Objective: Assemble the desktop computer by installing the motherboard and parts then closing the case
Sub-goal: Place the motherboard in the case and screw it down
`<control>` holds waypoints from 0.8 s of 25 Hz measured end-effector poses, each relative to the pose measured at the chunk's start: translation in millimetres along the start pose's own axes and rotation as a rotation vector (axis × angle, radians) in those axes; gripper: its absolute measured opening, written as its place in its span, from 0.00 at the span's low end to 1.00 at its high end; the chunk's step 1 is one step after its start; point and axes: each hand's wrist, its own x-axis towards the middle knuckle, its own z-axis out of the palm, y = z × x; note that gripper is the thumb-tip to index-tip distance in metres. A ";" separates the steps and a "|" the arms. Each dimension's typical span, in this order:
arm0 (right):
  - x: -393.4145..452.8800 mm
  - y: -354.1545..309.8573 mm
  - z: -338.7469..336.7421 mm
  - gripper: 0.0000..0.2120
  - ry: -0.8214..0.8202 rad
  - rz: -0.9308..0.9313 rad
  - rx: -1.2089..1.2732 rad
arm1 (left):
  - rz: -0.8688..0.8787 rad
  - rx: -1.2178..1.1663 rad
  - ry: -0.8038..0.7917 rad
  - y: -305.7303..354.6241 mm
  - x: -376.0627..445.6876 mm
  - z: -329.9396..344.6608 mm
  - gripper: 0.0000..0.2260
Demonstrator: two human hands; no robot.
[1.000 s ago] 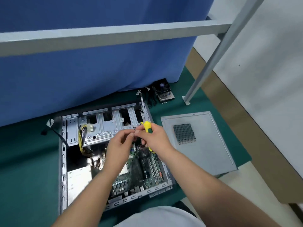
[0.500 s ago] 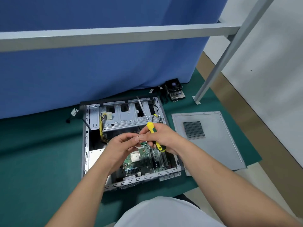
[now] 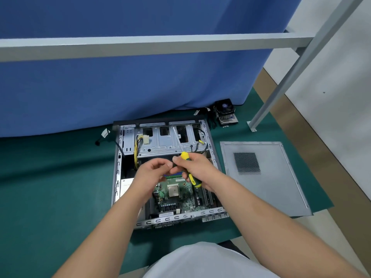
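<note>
Over the open case [image 3: 118,177], the right hand [image 3: 198,171] gripped the screwdriver [image 3: 189,173]; the left hand [image 3: 149,177] hung loosely curled (screw unseen). Motherboard [image 3: 176,195] screws probably came next.

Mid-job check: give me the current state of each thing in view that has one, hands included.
Computer case: lying on its side, open, panel off.
Side panel: removed, flat on the mat right of the case.
Motherboard: inside the case, CPU socket bare, no cooler.
CPU cooler: loose on the mat behind the case.
Screwdriver: held above the board.
Right hand: grips the screwdriver handle.
Left hand: fingers curled; contents unclear.
</note>
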 end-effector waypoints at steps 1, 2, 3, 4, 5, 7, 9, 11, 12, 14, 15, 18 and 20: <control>7.7 0.7 2.1 0.12 0.046 0.016 -0.055 | 0.069 0.156 0.091 -1.7 6.0 -5.1 0.02; 15.2 0.7 2.4 0.10 0.092 0.030 -0.127 | 0.136 0.313 0.159 -3.5 11.1 -12.7 0.04; 22.2 -0.2 0.4 0.09 0.131 0.037 -0.212 | 0.189 0.449 0.205 -5.6 14.7 -22.5 0.05; 28.0 -2.1 -3.7 0.09 0.163 0.030 -0.302 | 0.226 0.557 0.233 -8.3 16.7 -32.6 0.05; 33.1 -5.1 -9.2 0.09 0.189 0.004 -0.402 | 0.257 0.651 0.254 -12.2 17.2 -42.1 0.05; 43.8 -14.8 -21.9 0.11 0.243 -0.096 -0.661 | 0.304 0.813 0.286 -21.7 17.3 -54.1 0.03; 58.9 -28.6 -31.6 0.11 0.309 -0.187 -0.924 | 0.335 0.906 0.293 -29.1 19.3 -55.1 0.02; 76.3 -40.1 -36.2 0.13 0.328 -0.205 -1.074 | 0.366 0.991 0.284 -34.4 21.6 -51.8 0.03; 85.0 -43.8 -37.4 0.13 0.323 -0.200 -1.129 | 0.385 1.028 0.281 -35.5 23.4 -50.9 0.03; 99.7 -46.2 -37.6 0.13 0.310 -0.197 -1.211 | 0.409 1.065 0.280 -36.8 26.7 -52.7 0.03; 104.4 -45.6 -37.3 0.13 0.306 -0.203 -1.232 | 0.417 1.077 0.280 -37.6 26.7 -53.3 0.03; 113.0 -45.0 -35.0 0.13 0.318 -0.241 -1.196 | 0.432 1.107 0.286 -39.6 27.0 -53.0 0.05; 116.7 -46.6 -32.7 0.12 0.340 -0.267 -1.174 | 0.426 1.117 0.288 -40.5 26.8 -52.0 0.06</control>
